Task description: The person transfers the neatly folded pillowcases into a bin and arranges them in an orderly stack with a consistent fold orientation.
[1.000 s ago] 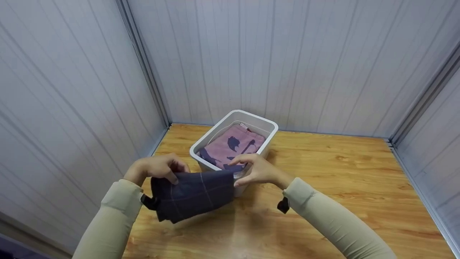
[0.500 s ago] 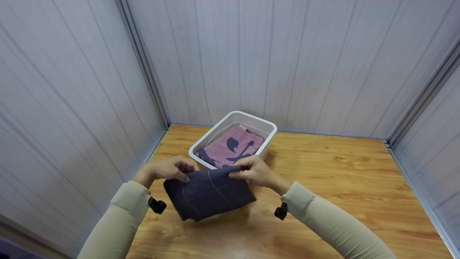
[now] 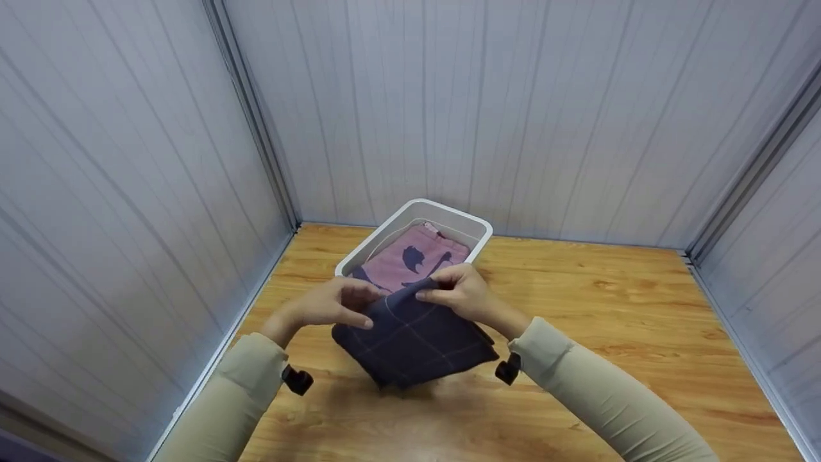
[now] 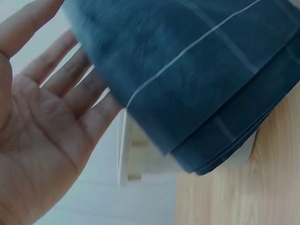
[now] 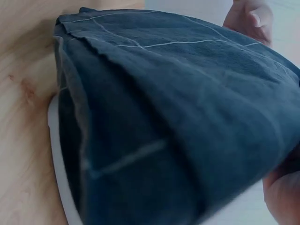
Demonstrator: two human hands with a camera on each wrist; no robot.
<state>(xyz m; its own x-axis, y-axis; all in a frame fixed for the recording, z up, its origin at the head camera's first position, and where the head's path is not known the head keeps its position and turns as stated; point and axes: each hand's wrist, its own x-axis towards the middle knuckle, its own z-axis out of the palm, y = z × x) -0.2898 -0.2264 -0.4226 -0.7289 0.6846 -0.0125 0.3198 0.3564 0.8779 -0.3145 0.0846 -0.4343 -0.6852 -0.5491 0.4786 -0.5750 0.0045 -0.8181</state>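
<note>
A folded dark blue cloth with thin pale check lines hangs in front of the bin, several layers showing at its lower edge in the left wrist view. My right hand pinches its top edge between thumb and fingers. At the cloth's left side is my left hand, thumb held away and fingers extended; in the left wrist view those fingers reach behind the cloth's edge without gripping it. Behind the cloth, a white plastic bin holds a folded pink cloth with dark patches. The bin's near side is hidden.
The bin stands on a wood-grain surface close to the back wall. Pale panel walls rise at the left and the right.
My right hand, apart from the dark cloth at first, has taken its top edge. The left hand has loosened its hold and moved right. The cloth has shifted right and tilted, hanging from the right hand.
</note>
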